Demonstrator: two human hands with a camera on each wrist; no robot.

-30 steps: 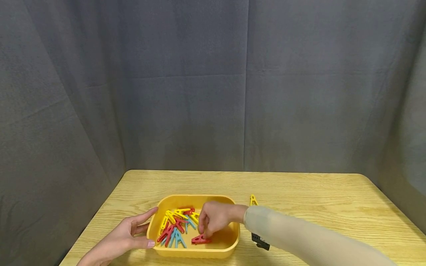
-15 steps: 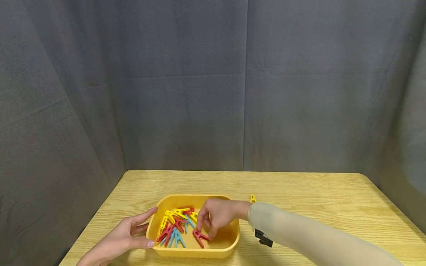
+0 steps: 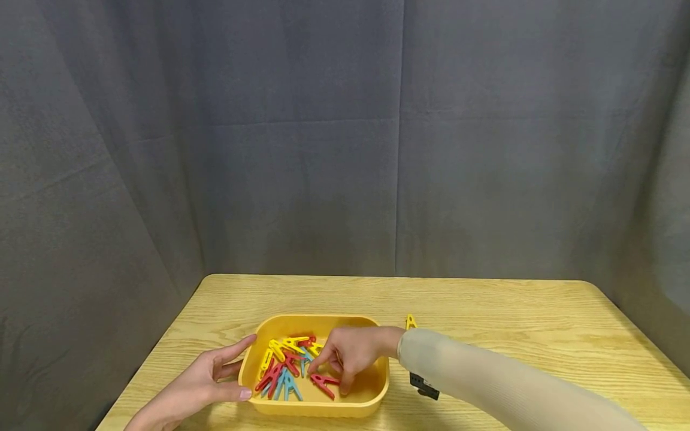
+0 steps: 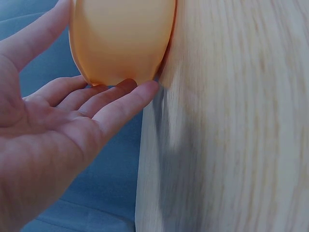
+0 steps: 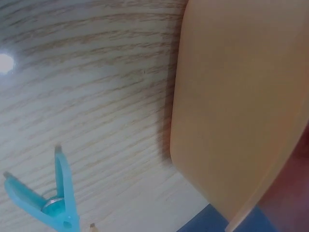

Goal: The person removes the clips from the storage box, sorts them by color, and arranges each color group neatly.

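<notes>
Right hand is down inside the yellow tub, lower middle of the frame, grip pinching a red clothespin next to the pile of pegs. Left hand has its grip spread flat against the tub's left wall on the desk. A blue peg lies outside the tub.

The tub sits near the table's front left, its left wall flanked by the left hand and its right half covered by the right hand. Pegs crowd the tub's left side. A yellow peg and a blue peg lie just right of it. The table's back and right stretch bare to the curtain.
</notes>
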